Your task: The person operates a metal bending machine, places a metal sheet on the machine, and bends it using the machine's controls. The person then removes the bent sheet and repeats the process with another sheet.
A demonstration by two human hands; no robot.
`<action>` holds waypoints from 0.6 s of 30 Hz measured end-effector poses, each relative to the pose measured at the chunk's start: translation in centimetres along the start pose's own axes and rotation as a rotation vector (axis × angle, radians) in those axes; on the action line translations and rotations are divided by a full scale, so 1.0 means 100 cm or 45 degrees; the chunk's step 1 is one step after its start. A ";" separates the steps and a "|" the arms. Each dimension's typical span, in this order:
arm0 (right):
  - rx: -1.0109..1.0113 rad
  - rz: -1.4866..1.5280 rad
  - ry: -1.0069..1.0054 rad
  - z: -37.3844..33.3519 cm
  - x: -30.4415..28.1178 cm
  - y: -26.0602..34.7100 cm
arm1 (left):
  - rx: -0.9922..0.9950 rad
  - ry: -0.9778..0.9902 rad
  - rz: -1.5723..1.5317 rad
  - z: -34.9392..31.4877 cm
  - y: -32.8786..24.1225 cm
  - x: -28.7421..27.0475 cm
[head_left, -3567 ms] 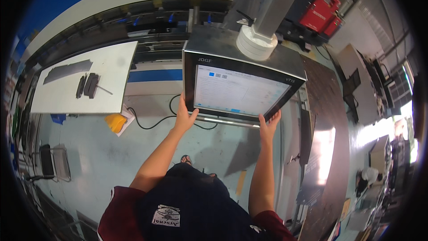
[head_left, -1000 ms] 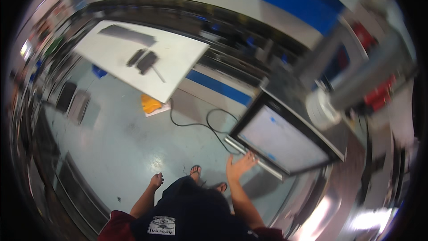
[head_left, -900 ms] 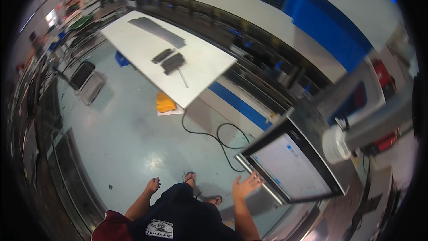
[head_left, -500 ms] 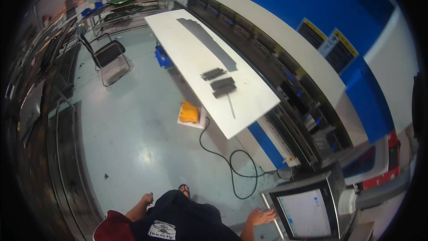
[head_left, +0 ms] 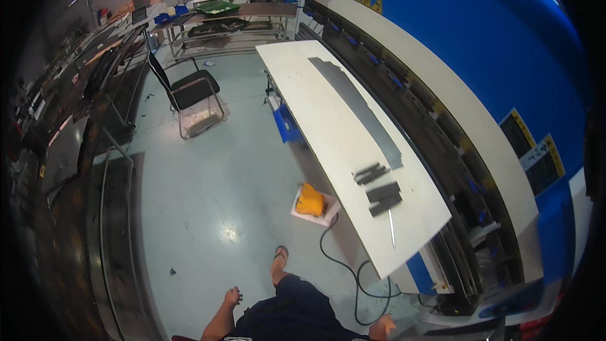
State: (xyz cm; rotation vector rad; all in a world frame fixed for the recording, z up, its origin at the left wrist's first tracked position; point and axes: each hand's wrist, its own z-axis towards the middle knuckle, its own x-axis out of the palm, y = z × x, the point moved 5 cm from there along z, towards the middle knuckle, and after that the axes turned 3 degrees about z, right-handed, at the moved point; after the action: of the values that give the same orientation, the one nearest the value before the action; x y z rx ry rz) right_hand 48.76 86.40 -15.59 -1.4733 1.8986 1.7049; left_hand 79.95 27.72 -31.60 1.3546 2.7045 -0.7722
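Observation:
My left hand (head_left: 233, 295) hangs over the floor beside my left leg, its fingers loosely curled with nothing visible in them. My right hand (head_left: 382, 326) is low at the picture's bottom edge, near a black cable; its fingers look stretched out and hold nothing I can see. Ahead to the right is a long white table (head_left: 322, 132). On it lie a long grey sheet metal strip (head_left: 360, 107), some dark metal bars (head_left: 370, 173), dark rectangular blocks (head_left: 384, 199) and a thin metal rod (head_left: 391, 228). Neither hand touches these.
A yellow foot pedal (head_left: 310, 201) sits on the floor by the table, its black cable (head_left: 344, 265) looping toward me. A large blue and white machine (head_left: 442, 38) stands along the right. A black chair (head_left: 192, 90) and a dark metal bench (head_left: 57, 227) are to the left.
My right hand has left the handle of the screen console, which has mostly dropped out of view. I have stepped forward, and the view has turned right, so the table is nearer.

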 end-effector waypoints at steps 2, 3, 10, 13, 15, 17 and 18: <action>0.447 0.192 0.502 -0.048 0.084 0.019 | -0.112 -0.063 -0.048 0.001 -0.004 -0.025; 0.384 0.109 0.699 -0.086 0.132 0.042 | -0.253 -0.084 -0.015 0.001 -0.006 -0.040; -1.684 0.108 1.150 -0.389 0.338 0.336 | -0.280 -0.269 -0.257 0.018 -0.073 -0.118; -1.991 0.202 0.722 -0.421 0.368 0.443 | -0.210 -0.201 -0.319 0.047 -0.121 -0.128; -1.829 0.146 0.653 -0.407 0.388 0.471 | -0.024 -0.171 0.028 0.074 -0.159 -0.155; -1.820 0.087 0.470 -0.391 0.398 0.478 | 0.179 -0.132 0.389 0.111 -0.211 -0.179; -1.731 -0.001 0.419 -0.381 0.405 0.474 | 0.276 -0.104 0.561 0.127 -0.233 -0.185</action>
State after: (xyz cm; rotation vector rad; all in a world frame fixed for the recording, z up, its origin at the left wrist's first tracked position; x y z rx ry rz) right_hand 10.54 25.74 -1.34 -2.1460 0.5875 3.1076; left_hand 71.32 -3.34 -28.67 1.8259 2.1843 -1.0583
